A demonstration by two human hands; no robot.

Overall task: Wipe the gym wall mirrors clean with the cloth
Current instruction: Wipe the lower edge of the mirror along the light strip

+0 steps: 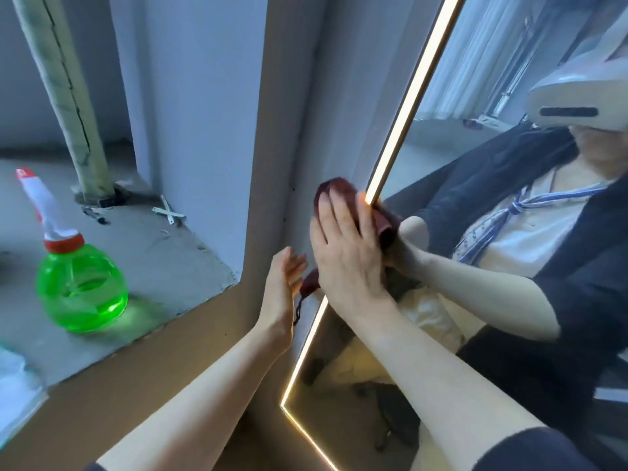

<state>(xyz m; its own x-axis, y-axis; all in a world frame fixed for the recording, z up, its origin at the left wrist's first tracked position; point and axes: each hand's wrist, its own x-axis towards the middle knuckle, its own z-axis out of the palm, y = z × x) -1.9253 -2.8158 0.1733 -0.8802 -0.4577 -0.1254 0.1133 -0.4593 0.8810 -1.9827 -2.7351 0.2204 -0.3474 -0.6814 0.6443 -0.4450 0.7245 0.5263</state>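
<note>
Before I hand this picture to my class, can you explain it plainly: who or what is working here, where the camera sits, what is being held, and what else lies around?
There is no machine here: a person works with two bare hands, and one wide-angle camera worn on the head looks forward and down at them. The right hand presses a dark red cloth flat against the lit edge of a wall mirror. The left hand is open beside it, holding nothing. The mirror reflects the person with the white headset, so the arms appear twice. To the left, on a rough concrete ledge, stands a green spray bottle with a red and white nozzle, partly filled with liquid. A wrapped pipe rises from the ledge behind it.
</note>
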